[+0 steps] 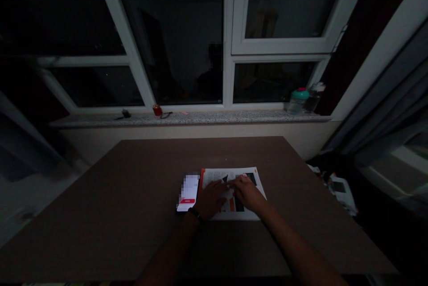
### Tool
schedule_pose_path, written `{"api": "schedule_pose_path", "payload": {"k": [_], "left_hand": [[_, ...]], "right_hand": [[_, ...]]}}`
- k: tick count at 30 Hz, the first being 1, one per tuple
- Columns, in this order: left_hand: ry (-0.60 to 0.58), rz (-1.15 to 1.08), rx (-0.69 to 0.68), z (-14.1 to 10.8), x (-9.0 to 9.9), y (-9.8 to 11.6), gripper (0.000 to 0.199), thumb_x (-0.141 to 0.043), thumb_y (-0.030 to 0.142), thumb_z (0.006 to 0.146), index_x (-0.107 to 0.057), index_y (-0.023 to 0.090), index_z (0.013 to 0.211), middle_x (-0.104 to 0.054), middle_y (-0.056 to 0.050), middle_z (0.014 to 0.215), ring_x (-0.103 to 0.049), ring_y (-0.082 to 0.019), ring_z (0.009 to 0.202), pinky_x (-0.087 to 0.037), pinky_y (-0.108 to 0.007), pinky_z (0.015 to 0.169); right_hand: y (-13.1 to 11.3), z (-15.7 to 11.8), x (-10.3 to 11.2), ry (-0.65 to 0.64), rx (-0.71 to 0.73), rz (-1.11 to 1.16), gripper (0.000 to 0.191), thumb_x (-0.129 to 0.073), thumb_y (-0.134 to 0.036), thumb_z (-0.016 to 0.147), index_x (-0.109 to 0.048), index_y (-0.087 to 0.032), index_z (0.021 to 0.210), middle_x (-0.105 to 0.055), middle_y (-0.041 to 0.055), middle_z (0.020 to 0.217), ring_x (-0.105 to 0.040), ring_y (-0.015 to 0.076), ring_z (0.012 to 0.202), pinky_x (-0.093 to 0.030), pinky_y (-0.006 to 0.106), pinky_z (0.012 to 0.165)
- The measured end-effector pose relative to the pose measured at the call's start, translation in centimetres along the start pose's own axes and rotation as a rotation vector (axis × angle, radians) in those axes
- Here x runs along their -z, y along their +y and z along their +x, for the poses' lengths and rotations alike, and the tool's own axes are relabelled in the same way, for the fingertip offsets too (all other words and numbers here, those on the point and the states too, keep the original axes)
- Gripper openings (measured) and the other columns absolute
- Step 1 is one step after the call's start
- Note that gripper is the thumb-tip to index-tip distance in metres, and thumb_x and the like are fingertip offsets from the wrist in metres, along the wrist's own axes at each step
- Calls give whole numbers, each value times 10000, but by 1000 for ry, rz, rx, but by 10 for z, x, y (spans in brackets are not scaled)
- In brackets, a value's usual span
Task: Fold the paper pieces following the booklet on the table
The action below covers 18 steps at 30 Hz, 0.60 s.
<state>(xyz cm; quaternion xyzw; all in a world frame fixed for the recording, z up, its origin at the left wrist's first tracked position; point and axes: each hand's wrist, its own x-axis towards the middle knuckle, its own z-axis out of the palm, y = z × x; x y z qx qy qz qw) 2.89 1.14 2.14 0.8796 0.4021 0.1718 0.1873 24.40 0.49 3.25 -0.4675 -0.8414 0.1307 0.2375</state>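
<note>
A printed booklet or sheet with text, dark pictures and a red-orange left edge lies flat on the brown table. My left hand rests on its left half, fingers stretched out, a dark band on the wrist. On the right half is my right hand, its fingers bent together and pointing toward the left fingertips. Whatever they may pinch is hidden in the dim light. Just left of the page, close to my left hand, lies a phone with a lit white screen and a red bar.
Beyond the table runs a speckled stone sill under dark windows. On it stand a small red jar, a small dark object, a teal-lidded bottle and a clear bottle. Papers lie below the table's right edge.
</note>
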Motion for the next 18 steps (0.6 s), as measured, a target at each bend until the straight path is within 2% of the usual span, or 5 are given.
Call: {"api": "schedule_pose_path", "payload": {"k": [6,10,14,18], "left_hand": [[3,6,-14,0,-1,0,506,-581,198,873,-464,244,1363,-486,-52,1418,-347,-237,1361,-298,-454,1118],[13,7,-24,0,-3,-3,466,-583,201,873,-495,250,1328,-494,-36,1411,-352,-235,1358,-294,-456,1125],[4,12,-8,0,-5,-6,506,-585,206,876,-459,251,1364,-482,-44,1422,-355,-234,1358,-302,-446,1124],[6,18,-5,0,-8,-9,548,-605,209,868,-435,244,1387,-469,-47,1436,-348,-231,1361,-298,-438,1130]], "right_hand": [[2,-3,0,29,44,22,498,-511,-29,791,-596,-245,1231,-590,51,986,-533,206,986,-220,463,1110],[4,-2,-1,5,46,7,474,-516,-45,799,-602,-241,1222,-584,50,973,-531,205,974,-216,467,1107],[5,-3,-2,12,56,8,425,-532,-66,806,-621,-237,1185,-573,51,967,-528,208,970,-230,465,1094],[5,-6,2,23,130,72,423,-530,-47,796,-632,-252,1152,-570,28,939,-542,185,956,-214,442,1108]]}}
